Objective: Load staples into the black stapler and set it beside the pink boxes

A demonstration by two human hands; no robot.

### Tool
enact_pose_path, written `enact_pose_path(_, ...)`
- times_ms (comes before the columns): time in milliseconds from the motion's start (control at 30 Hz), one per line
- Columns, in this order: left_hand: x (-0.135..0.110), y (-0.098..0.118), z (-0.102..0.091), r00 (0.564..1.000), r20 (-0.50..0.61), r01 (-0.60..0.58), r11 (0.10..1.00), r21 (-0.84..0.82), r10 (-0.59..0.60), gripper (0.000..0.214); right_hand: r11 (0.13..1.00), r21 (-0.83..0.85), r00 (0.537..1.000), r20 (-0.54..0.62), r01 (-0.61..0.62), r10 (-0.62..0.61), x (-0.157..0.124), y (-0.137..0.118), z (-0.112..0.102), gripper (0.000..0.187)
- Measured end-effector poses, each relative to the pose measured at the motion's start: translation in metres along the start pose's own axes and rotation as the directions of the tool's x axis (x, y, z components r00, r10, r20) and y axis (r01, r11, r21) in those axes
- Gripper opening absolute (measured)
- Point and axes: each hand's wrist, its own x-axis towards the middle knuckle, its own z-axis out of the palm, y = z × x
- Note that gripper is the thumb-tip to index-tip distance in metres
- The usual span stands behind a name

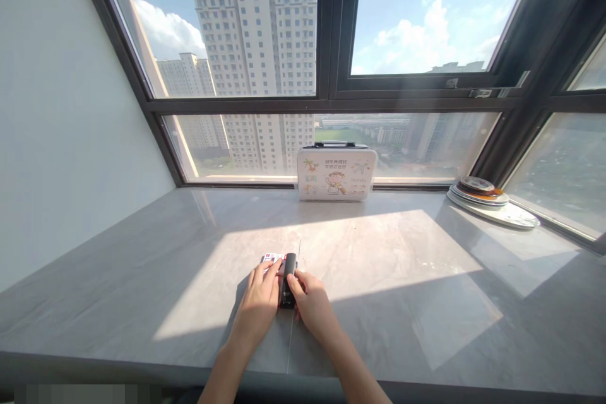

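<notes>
A long black stapler-like device lies lengthwise on the counter; its exact kind is hard to make out. My right hand grips it from the right, thumb on top and fingers curled along its far side. Against its left edge is a small white printed paper or packet with pink and red marks. My left hand rests over this paper with its fingers stretched forward, covering most of it. Whether the paper's edge goes into the black device cannot be seen.
The grey marble-patterned counter spans the view, sunlit in patches. A white cartoon-printed case with a black handle stands against the window. Stacked plates or lids sit at the right. A wall bounds the left.
</notes>
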Motion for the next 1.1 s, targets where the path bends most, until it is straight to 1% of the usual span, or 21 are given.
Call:
enact_pose_path(200,0.002,-0.004,0.0,1.0,-0.004,-0.004,0.999,-0.054,0.004,0.045,1.0,-0.005,1.0,0.001,-0.005,0.005,-0.001,0.001,0.0,0.044)
enact_pose_path(333,0.003,-0.004,-0.001,1.0,0.008,0.001,0.998,-0.062,-0.001,0.045,1.0,0.006,1.0,0.006,-0.009,0.009,0.0,0.0,0.002,0.048)
enact_pose_path(400,0.004,-0.004,-0.003,1.0,0.006,0.002,0.997,-0.071,-0.002,0.046,0.999,0.031,1.0,-0.001,-0.031,0.031,0.0,-0.002,0.001,0.052)
enact_pose_path(467,0.004,-0.002,-0.007,1.0,-0.015,0.005,0.996,-0.085,-0.007,0.047,0.993,0.079,0.995,-0.044,-0.084,0.087,-0.003,-0.002,-0.005,0.057)
enact_pose_path(533,0.002,0.003,-0.015,0.997,-0.07,0.006,0.996,-0.093,-0.013,0.046,0.988,0.099,0.985,-0.115,-0.117,0.128,-0.01,-0.001,-0.019,0.061)
enact_pose_path(600,-0.002,0.014,-0.023,0.986,-0.165,0.007,0.996,-0.091,-0.022,0.045,0.995,0.044,0.979,-0.181,-0.091,0.097,-0.023,0.002,-0.041,0.061)
enact_pose_path(667,-0.009,0.035,-0.029,0.967,-0.254,-0.007,0.996,-0.092,-0.016,0.041,0.997,-0.067,0.971,-0.238,-0.04,0.023,-0.038,0.008,-0.07,0.059)
enact_pose_path(700,-0.013,0.049,-0.029,0.963,-0.271,-0.03,0.995,-0.097,0.002,0.039,0.99,-0.14,0.963,-0.268,-0.023,-0.016,-0.046,0.011,-0.085,0.056)
enact_pose_path(733,-0.018,0.064,-0.028,0.967,-0.25,-0.075,0.991,-0.109,0.046,0.038,0.975,-0.222,0.955,-0.293,-0.016,-0.051,-0.053,0.015,-0.1,0.053)
enact_pose_path(767,-0.021,0.081,-0.024,0.976,-0.192,-0.13,0.984,-0.124,0.104,0.039,0.953,-0.302,0.944,-0.318,-0.012,-0.089,-0.059,0.018,-0.114,0.051)
enact_pose_path(800,-0.025,0.098,-0.018,0.979,-0.099,-0.192,0.971,-0.141,0.18,0.04,0.923,-0.385,0.935,-0.329,-0.004,-0.134,-0.064,0.022,-0.127,0.049)
enact_pose_path(833,-0.027,0.113,-0.01,0.971,0.015,-0.234,0.96,-0.154,0.239,0.042,0.882,-0.472,0.929,-0.326,0.001,-0.176,-0.069,0.025,-0.138,0.048)
enact_pose_path(867,-0.028,0.127,-0.001,0.953,0.111,-0.264,0.952,-0.157,0.282,0.044,0.831,-0.557,0.927,-0.311,0.001,-0.21,-0.073,0.028,-0.147,0.049)
enact_pose_path(900,-0.029,0.137,0.009,0.938,0.169,-0.281,0.949,-0.144,0.304,0.046,0.77,-0.638,0.931,-0.283,-0.003,-0.231,-0.076,0.03,-0.153,0.05)
enact_pose_path(933,-0.029,0.144,0.02,0.929,0.205,-0.291,0.95,-0.113,0.309,0.047,0.704,-0.71,0.939,-0.25,-0.013,-0.235,-0.079,0.032,-0.157,0.053)
enact_pose_path(1000,-0.029,0.149,0.039,0.926,0.234,-0.3,0.954,-0.025,0.297,0.05,0.578,-0.815,0.958,-0.195,-0.041,-0.208,-0.083,0.034,-0.159,0.056)
enact_pose_path(1067,-0.029,0.145,0.053,0.929,0.24,-0.3,0.953,0.049,0.281,0.054,0.484,-0.873,0.97,-0.166,-0.059,-0.18,-0.087,0.033,-0.155,0.057)
enact_pose_path(1100,-0.03,0.142,0.057,0.931,0.24,-0.301,0.951,0.072,0.276,0.055,0.451,-0.89,0.972,-0.159,-0.065,-0.174,-0.089,0.032,-0.152,0.056)
